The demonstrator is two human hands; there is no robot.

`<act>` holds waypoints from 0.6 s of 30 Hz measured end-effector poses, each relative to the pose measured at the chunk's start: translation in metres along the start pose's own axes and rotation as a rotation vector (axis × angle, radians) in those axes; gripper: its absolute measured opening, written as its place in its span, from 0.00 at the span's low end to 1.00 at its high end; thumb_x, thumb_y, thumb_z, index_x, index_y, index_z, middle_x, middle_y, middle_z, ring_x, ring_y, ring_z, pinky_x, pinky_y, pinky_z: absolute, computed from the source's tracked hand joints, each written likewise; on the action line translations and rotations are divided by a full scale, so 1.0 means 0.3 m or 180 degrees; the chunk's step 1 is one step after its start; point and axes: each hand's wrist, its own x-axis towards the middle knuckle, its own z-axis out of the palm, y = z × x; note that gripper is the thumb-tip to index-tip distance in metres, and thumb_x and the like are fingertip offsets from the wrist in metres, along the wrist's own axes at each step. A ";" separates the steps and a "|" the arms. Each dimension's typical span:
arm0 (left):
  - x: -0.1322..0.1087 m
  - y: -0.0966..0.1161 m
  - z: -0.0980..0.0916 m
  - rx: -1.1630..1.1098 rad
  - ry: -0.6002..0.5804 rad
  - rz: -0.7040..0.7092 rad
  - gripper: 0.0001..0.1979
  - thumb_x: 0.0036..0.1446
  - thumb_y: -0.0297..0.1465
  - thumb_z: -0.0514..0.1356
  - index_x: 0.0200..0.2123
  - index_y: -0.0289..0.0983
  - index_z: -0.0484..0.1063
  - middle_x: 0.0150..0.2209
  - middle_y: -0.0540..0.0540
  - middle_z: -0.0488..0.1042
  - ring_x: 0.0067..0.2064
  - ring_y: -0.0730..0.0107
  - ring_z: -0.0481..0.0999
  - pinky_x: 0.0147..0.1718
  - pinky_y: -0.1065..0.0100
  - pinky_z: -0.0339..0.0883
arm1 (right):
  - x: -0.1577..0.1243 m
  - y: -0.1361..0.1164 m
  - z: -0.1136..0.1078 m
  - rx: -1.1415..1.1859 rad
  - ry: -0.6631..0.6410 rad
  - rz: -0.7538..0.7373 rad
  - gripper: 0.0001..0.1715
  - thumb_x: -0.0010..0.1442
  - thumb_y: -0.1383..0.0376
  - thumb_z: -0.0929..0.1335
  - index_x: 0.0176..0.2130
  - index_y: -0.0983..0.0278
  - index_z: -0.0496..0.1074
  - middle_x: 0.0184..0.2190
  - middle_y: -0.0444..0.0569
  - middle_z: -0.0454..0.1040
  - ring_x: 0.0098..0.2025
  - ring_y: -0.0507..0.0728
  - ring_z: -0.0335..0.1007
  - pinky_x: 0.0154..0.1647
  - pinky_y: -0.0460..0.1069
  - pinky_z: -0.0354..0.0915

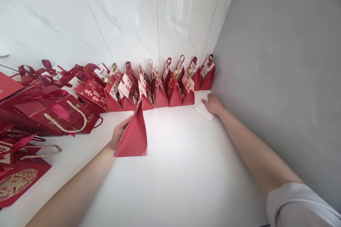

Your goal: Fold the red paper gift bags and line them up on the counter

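Observation:
My left hand grips a plain red triangular paper gift box, holding it upright on the white table near the middle. My right hand reaches far right, close to the grey wall, with fingers resting on a small white paper card that lies flat on the table. Just beyond both hands, a row of several red gift boxes with white tags and ribbon loops stands against the tiled wall.
A pile of larger red gift bags with rope handles and ribbons fills the left side. A red bag with a gold emblem lies at the near left. The grey wall bounds the right.

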 end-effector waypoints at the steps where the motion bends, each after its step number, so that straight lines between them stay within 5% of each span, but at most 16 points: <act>1: -0.001 0.006 -0.001 -0.0313 -0.0064 -0.0495 0.15 0.53 0.44 0.63 0.34 0.38 0.76 0.27 0.41 0.75 0.25 0.61 0.75 0.22 0.62 0.70 | 0.017 -0.001 0.003 0.0003 -0.0021 -0.0017 0.43 0.67 0.49 0.54 0.67 0.79 0.49 0.69 0.63 0.46 0.70 0.67 0.41 0.68 0.57 0.42; 4: -0.010 0.018 0.002 -0.1128 0.0002 -0.1365 0.13 0.51 0.41 0.64 0.35 0.38 0.75 0.27 0.43 0.76 0.26 0.63 0.76 0.26 0.64 0.72 | 0.067 -0.005 0.000 0.0016 -0.0073 -0.0063 0.44 0.66 0.49 0.55 0.67 0.80 0.48 0.69 0.64 0.46 0.70 0.68 0.40 0.68 0.57 0.42; 11: -0.042 0.070 0.052 -0.1271 0.0192 -0.1513 0.07 0.53 0.33 0.63 0.34 0.35 0.74 0.27 0.46 0.77 0.27 0.65 0.77 0.28 0.67 0.73 | 0.063 -0.041 -0.033 0.0161 -0.0029 -0.0388 0.43 0.67 0.46 0.46 0.66 0.72 0.53 0.67 0.61 0.54 0.68 0.66 0.49 0.65 0.60 0.50; 18: -0.063 0.109 0.105 -0.0787 0.0575 -0.1662 0.12 0.56 0.37 0.61 0.27 0.34 0.71 0.21 0.46 0.74 0.25 0.63 0.77 0.24 0.68 0.70 | -0.002 -0.072 -0.027 0.0151 -0.0043 -0.1392 0.31 0.65 0.51 0.59 0.63 0.58 0.60 0.66 0.46 0.57 0.68 0.59 0.50 0.68 0.56 0.45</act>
